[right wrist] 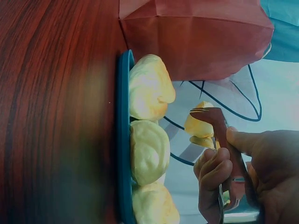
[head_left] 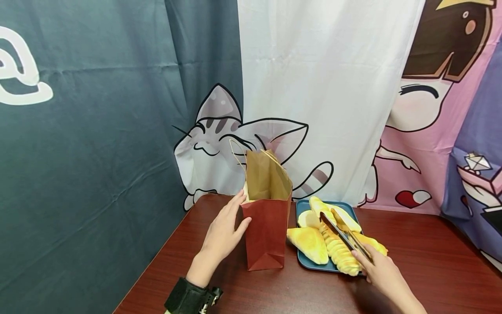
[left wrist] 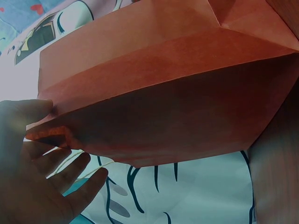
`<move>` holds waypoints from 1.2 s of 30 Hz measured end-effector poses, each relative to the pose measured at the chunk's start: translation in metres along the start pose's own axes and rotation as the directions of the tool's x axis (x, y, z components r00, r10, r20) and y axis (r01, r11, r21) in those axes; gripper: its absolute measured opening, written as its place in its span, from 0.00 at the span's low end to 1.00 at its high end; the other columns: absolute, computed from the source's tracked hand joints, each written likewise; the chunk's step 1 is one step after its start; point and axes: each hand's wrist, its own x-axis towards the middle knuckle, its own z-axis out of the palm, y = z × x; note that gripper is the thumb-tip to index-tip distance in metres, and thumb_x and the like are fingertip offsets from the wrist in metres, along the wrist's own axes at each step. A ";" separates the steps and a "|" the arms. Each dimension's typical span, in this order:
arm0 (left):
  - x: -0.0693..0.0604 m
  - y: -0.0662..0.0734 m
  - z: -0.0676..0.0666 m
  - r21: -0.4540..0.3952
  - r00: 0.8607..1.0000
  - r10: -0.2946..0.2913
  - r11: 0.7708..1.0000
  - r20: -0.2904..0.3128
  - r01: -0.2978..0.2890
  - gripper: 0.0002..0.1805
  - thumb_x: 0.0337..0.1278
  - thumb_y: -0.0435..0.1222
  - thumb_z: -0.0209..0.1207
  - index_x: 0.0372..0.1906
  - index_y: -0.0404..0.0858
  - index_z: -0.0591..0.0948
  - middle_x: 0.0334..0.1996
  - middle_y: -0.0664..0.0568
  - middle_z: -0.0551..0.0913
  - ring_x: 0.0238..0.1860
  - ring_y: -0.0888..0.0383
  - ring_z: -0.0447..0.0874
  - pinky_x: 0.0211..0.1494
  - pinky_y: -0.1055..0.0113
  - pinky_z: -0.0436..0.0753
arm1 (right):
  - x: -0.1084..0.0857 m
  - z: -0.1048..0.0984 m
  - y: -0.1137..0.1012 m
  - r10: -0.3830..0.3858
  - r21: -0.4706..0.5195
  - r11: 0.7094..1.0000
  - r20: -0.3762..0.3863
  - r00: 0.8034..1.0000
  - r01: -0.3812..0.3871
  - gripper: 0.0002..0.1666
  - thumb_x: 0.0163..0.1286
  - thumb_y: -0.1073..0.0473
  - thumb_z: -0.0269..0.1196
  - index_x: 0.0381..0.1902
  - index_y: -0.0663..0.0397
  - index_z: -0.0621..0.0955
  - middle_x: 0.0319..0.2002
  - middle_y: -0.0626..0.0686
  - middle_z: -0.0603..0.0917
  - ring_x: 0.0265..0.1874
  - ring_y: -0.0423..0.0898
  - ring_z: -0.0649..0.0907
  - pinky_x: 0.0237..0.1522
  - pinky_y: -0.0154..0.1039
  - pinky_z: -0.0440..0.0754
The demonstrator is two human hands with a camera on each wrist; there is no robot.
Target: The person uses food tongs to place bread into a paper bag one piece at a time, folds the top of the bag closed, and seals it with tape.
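Note:
At the upper left edge of a red-brown paper bag (head_left: 266, 235), my left hand (head_left: 223, 229) has its fingers nearly straight. Its thumb lies by the front face and the other fingers along the side, also seen in the left wrist view (left wrist: 56, 182). My right hand (head_left: 382, 270) grips metal tongs (head_left: 345, 239), their tips over the breads at the back of a blue tray (head_left: 302, 259). A yellow bread (right wrist: 200, 123) shows by the tips; whether they pinch it, I cannot tell. A triangular bread (head_left: 310, 244) and a ridged bread (head_left: 341, 255) lie in front.
The bag stands upright and open-topped left of the tray, with thin cord handles (head_left: 237, 157). Both are on a dark red wooden table (head_left: 427, 257). A printed curtain (head_left: 325, 69) hangs close behind the table's back edge.

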 end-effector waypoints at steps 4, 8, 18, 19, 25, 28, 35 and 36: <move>0.000 0.000 -0.001 0.000 1.000 -0.001 1.000 0.003 0.001 0.33 0.67 0.43 0.61 0.74 0.44 0.67 0.76 0.57 0.65 0.73 0.53 0.69 0.71 0.53 0.73 | 0.000 -0.002 -0.005 -0.011 0.022 1.000 -0.001 1.000 0.011 0.30 0.77 0.37 0.50 0.61 0.54 0.73 0.20 0.48 0.75 0.16 0.41 0.75 0.22 0.33 0.73; 0.000 0.000 -0.001 -0.001 1.000 -0.006 1.000 0.006 0.006 0.33 0.67 0.43 0.61 0.74 0.44 0.67 0.76 0.57 0.65 0.72 0.52 0.69 0.71 0.53 0.73 | -0.002 -0.005 -0.013 -0.028 0.024 0.999 -0.019 0.999 0.028 0.33 0.76 0.37 0.52 0.67 0.53 0.71 0.20 0.48 0.74 0.16 0.40 0.75 0.23 0.33 0.72; 0.001 0.000 -0.002 -0.002 1.000 0.003 1.000 -0.001 -0.003 0.32 0.67 0.43 0.61 0.73 0.43 0.68 0.76 0.57 0.65 0.72 0.53 0.69 0.72 0.53 0.73 | -0.007 -0.009 -0.033 -0.105 0.066 0.992 -0.096 0.990 0.111 0.27 0.76 0.41 0.54 0.59 0.55 0.75 0.21 0.48 0.75 0.16 0.37 0.73 0.22 0.32 0.73; 0.001 0.000 -0.002 -0.002 1.000 0.003 1.000 -0.001 -0.003 0.32 0.67 0.43 0.61 0.73 0.43 0.68 0.76 0.57 0.65 0.72 0.53 0.69 0.72 0.53 0.73 | -0.008 -0.009 -0.035 -0.125 0.058 0.989 -0.114 0.986 0.132 0.25 0.76 0.42 0.54 0.57 0.54 0.76 0.21 0.48 0.74 0.16 0.37 0.73 0.22 0.32 0.72; 0.000 0.000 -0.001 -0.004 1.000 0.002 1.000 -0.001 -0.002 0.33 0.67 0.43 0.61 0.73 0.43 0.68 0.76 0.56 0.65 0.73 0.52 0.69 0.71 0.53 0.73 | -0.011 -0.011 -0.046 -0.195 0.032 0.978 -0.188 0.963 0.204 0.18 0.77 0.43 0.54 0.51 0.48 0.77 0.20 0.46 0.72 0.16 0.35 0.72 0.22 0.32 0.69; 0.000 0.000 -0.001 -0.001 1.000 0.000 1.000 0.000 0.000 0.32 0.67 0.43 0.61 0.73 0.43 0.68 0.76 0.56 0.65 0.72 0.52 0.69 0.71 0.53 0.73 | -0.013 -0.013 -0.050 -0.194 0.045 0.977 -0.201 0.960 0.207 0.19 0.77 0.42 0.54 0.55 0.47 0.76 0.20 0.46 0.72 0.16 0.35 0.72 0.22 0.32 0.69; 0.001 0.001 -0.002 -0.001 1.000 -0.002 1.000 0.001 0.002 0.32 0.67 0.43 0.61 0.73 0.43 0.68 0.75 0.56 0.66 0.72 0.52 0.70 0.71 0.53 0.73 | -0.016 -0.016 -0.060 -0.188 0.139 0.966 -0.201 0.961 0.218 0.19 0.77 0.43 0.54 0.56 0.47 0.76 0.20 0.48 0.75 0.15 0.36 0.72 0.18 0.33 0.73; 0.001 0.001 -0.002 0.000 1.000 -0.001 1.000 0.001 0.001 0.32 0.67 0.43 0.61 0.73 0.43 0.68 0.75 0.56 0.66 0.72 0.52 0.70 0.71 0.53 0.73 | -0.016 -0.016 -0.061 -0.190 0.146 0.964 -0.204 0.960 0.222 0.19 0.77 0.44 0.54 0.56 0.47 0.76 0.21 0.49 0.75 0.15 0.36 0.72 0.18 0.33 0.74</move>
